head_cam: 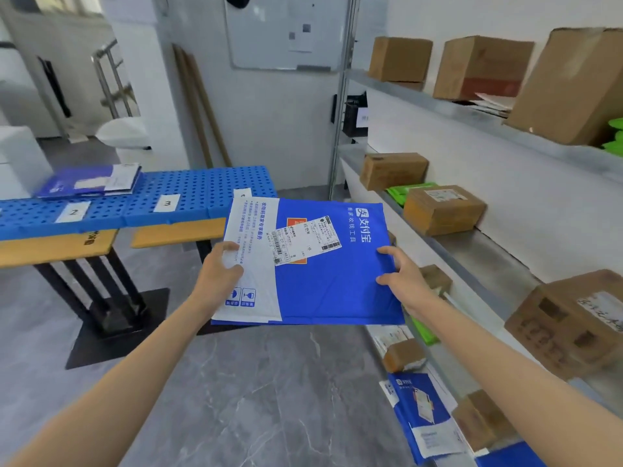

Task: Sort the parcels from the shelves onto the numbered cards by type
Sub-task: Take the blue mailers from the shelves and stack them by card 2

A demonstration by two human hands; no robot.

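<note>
Seen from a head-worn camera looking down along both bare forearms, a person stands between a sorting tabletop and a wall of metal shelves. The two hands hold one flat blue mailer in the air, level and label-up. It hangs over the grey floor, apart from both shelf and tabletop.

The left hand grips the mailer's white-printed edge with the thumb on top. The right hand grips the opposite blue edge, thumb on top and fingers underneath. Holding both sides probably keeps the floppy bag flat so that its shipping label can be read.

To the left, the blue perforated tabletop carries white cards numbered 2 and 3. A further card peeks out behind the mailer's far corner, its number hidden. A pile of similar blue mailers lies behind card 2, which suggests that this parcel belongs there.

To the right, the shelves hold brown cardboard boxes, green bags and, lowest down, another blue mailer. Sorting looks far from finished.
</note>
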